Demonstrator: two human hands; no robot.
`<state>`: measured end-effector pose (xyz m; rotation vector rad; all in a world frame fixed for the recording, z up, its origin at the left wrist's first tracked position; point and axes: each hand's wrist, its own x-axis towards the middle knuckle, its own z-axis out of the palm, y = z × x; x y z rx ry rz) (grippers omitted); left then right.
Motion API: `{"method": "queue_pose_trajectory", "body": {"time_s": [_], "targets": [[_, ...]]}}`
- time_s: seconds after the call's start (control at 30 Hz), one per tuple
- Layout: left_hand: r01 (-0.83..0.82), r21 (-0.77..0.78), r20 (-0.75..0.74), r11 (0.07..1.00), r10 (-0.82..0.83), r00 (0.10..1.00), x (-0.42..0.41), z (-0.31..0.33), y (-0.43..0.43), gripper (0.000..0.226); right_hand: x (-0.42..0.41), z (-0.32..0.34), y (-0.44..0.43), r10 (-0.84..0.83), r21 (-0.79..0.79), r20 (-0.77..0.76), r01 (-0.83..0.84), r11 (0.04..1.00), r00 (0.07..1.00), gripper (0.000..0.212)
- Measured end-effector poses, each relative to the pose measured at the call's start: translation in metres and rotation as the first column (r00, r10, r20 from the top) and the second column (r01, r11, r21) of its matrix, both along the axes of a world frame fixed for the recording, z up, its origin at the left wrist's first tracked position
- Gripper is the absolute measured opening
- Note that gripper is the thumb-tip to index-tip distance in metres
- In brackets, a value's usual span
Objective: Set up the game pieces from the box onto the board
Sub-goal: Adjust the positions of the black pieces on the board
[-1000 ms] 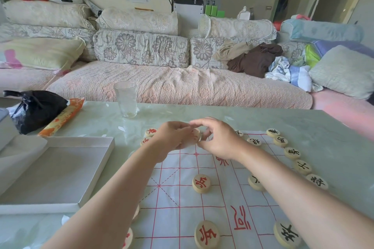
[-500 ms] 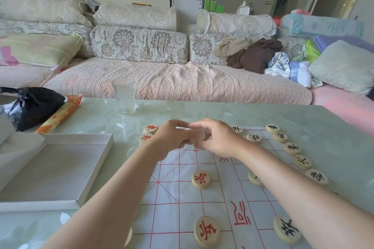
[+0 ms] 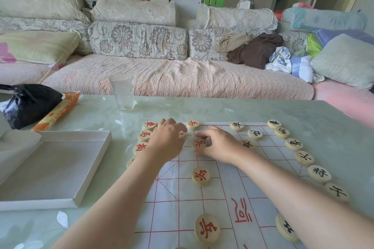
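The paper board (image 3: 218, 192) with red grid lines lies on the table. Round wooden pieces stand on it: red-marked ones along the left edge (image 3: 145, 135) and down the middle (image 3: 201, 176), black-marked ones along the right edge (image 3: 304, 157). My right hand (image 3: 220, 146) pinches a red-marked piece (image 3: 199, 143) that rests on the board. My left hand (image 3: 169, 137), knuckles up, has its fingers curled over another red-marked piece (image 3: 182, 133), which is mostly hidden. The white box (image 3: 52, 168) lies open at the left with nothing showing inside.
A drinking glass (image 3: 122, 92) stands at the table's far edge, behind the board. A black bag (image 3: 28, 103) and an orange packet (image 3: 58, 112) lie at the far left. A sofa with cushions and clothes runs behind the table.
My hands, joined above the board's far edge before, have parted and come down. The right now has a red piece on the board; the left has shifted to the left.
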<state>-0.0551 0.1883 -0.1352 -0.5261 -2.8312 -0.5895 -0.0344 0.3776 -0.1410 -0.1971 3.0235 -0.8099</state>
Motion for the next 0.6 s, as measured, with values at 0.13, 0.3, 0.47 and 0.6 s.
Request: {"method": "queue_pose_trajectory", "body": {"time_s": [0.13, 0.3, 0.47, 0.6], "targets": [[0.087, 0.086, 0.097, 0.993, -0.095, 0.991, 0.0033, 0.0076, 0.0064, 0.024, 0.0025, 0.0070, 0.0056, 0.020, 0.002, 0.026, -0.020, 1.000, 0.999, 0.058], [0.105, 0.076, 0.220, 0.992, -0.119, 0.968, 0.0078, 0.0042, 0.0037, 0.031, 0.0042, 0.0041, 0.0053, 0.041, -0.030, -0.014, -0.042, 0.999, 0.999, 0.049], [0.102, 0.123, 0.228, 0.987, -0.128, 0.965, 0.0081, 0.0038, 0.0012, 0.034, 0.0040, 0.0056, 0.0026, 0.058, -0.039, 0.000, -0.058, 0.998, 0.998, 0.049], [0.109, 0.138, 0.208, 0.984, -0.137, 0.969, 0.0083, 0.0005, 0.0043, 0.027, 0.0048, 0.0069, 0.0039, 0.075, -0.050, 0.005, -0.074, 0.996, 0.997, 0.039]]}}
